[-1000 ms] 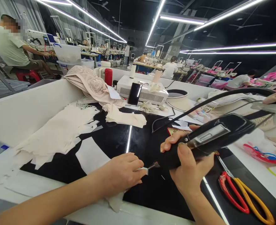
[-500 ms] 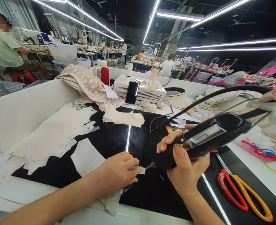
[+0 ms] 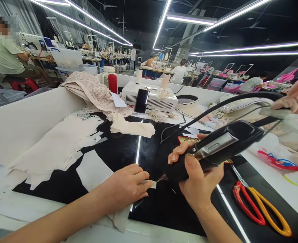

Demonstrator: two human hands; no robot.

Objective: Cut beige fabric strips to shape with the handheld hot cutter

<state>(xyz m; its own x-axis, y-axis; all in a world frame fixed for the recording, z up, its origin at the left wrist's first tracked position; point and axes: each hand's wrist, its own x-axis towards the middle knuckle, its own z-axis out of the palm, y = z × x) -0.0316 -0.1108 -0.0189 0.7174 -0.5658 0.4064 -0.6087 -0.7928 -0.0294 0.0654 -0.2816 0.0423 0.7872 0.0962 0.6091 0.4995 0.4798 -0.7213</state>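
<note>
Left hand (image 3: 128, 184): thumb and fingers pinched together on a small pale strip (image 3: 153, 184), its free end poking out past the fingertips. Strip lies over the black panel (image 3: 151, 216) on the tabletop, about midway along the panel's near edge and closer to that edge than to the far one. Right hand (image 3: 199, 179): closed around a bulky black tool (image 3: 240, 130), held slanted, metal tip (image 3: 163, 177) aimed at the strip's free end; tip at or just beside it, contact cannot be settled. Main risk, as judged: tip slips past the short exposed end and reaches the left fingertips, since little strip separates them. Whether the tip is hot or sharp does not show; either would worsen a slip. Second: a tug from behind. Black cord (image 3: 207, 108) arcs above the tool, and another person's hand (image 3: 291, 98) is close to it at the right; a pull there could swing the tip. Third: strip twisting in the pinch, too small an area gripped. Minor: loose white piece (image 3: 94, 170) beside the left forearm could be dragged toward the near edge; scissors (image 3: 260, 206) near the panel's right edge could be knocked by the right forearm.
</note>
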